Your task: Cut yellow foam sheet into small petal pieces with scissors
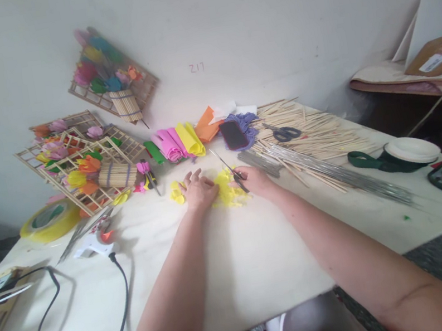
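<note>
My left hand (pixel 200 191) lies on the table with its fingers apart and gripping nothing that I can see. Its fingers touch or nearly touch a small pile of yellow cut petals (pixel 176 193). In my right hand (pixel 254 180) is a pair of scissors (pixel 226 160), its blades pointing up and away to the left. Between the two hands spread yellow paper scraps (pixel 229 195), partly covered by my fingers.
Behind the hands lie crepe paper rolls (pixel 190 139), a phone (pixel 234 135) and purple yarn (pixel 248 126). Wooden sticks (pixel 316 127), wires (pixel 342 179) and other scissors (pixel 287 133) fill the right. Leftward are flower-decorated lattices (pixel 75 156), tape (pixel 50 221) and a corded glue gun (pixel 95 240).
</note>
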Demonstrator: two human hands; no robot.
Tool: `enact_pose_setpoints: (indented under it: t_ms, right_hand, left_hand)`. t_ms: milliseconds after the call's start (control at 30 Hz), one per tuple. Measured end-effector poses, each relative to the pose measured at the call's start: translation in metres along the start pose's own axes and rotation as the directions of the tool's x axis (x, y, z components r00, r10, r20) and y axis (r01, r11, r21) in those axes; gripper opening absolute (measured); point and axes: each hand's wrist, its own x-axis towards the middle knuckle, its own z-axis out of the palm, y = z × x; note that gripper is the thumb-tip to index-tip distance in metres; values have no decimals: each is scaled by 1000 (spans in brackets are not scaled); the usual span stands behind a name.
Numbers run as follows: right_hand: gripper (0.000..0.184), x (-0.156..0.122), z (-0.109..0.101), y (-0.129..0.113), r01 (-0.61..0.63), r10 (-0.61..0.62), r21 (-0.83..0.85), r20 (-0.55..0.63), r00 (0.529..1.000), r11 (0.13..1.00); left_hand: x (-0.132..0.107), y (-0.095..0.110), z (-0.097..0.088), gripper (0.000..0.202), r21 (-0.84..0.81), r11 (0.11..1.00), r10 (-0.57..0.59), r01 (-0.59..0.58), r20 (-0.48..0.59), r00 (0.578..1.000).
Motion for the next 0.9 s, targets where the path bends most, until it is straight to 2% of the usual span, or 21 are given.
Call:
enact_pose_setpoints:
  t_ms: [200,400,467,633,900]
  right_hand:
    - [22,-3,-5,-10,-35,37,-68,32,999,997]
    - [23,-3,-2,-8,-55,56,-78,10,998,995]
    - [25,-3,0,-7,-65,65,-72,-9,998,995]
    - [31,-1,2,-4,-93,90,-45,-53,995,995]
    - [31,1,5,1,-88,90,27,-77,993,996]
  left_hand:
    - [0,-2,-1,3,-98,995,29,-37,-85,996]
    - [2,-3,-3,8,-184,956,181,-229,-246,952]
    - [2,-3,-3,6,-215,948,183,-236,-238,954]
    - [3,-1,-3,10,-248,961,84,-124,-168,982]
    - [1,-1,-1,11,-332,929,129,-165,-127,983]
